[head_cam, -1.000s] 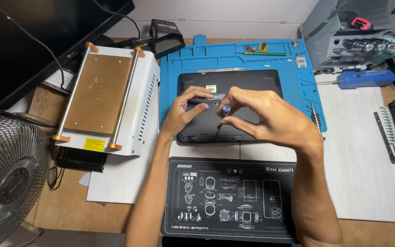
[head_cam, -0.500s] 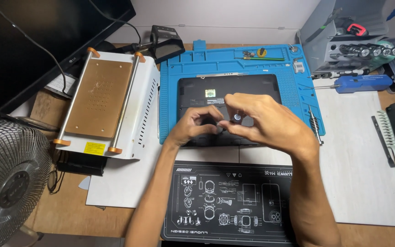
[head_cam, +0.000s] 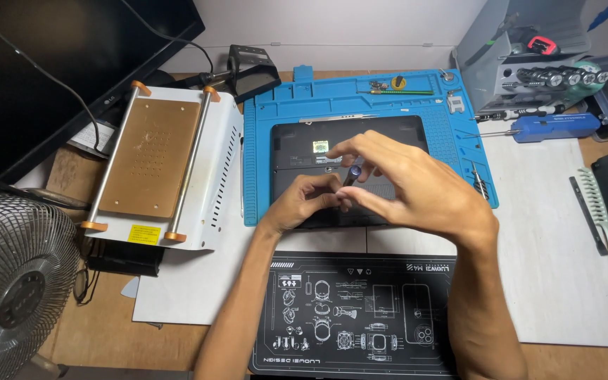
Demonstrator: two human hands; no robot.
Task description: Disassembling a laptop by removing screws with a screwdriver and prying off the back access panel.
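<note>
Both hands (head_cam: 360,186) meet over the black laptop (head_cam: 297,144) on the blue mat (head_cam: 262,162). At nine o'clock the white heating plate machine (head_cam: 160,169) stands just beside the mat and blocks that side. At two o'clock the screwdriver rack (head_cam: 557,77) and blue tool (head_cam: 554,127) crowd the corner. At three o'clock the white mat (head_cam: 543,239) lies open up to the green brush (head_cam: 599,218). At six o'clock the flat black printed mat (head_cam: 353,317) leaves room.

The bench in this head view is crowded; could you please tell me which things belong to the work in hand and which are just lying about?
In use:
right hand
left hand
small screwdriver
black laptop base
blue work mat

Lying about:
heating plate machine
fan
blue-handled screwdriver
white brush
monitor
</note>
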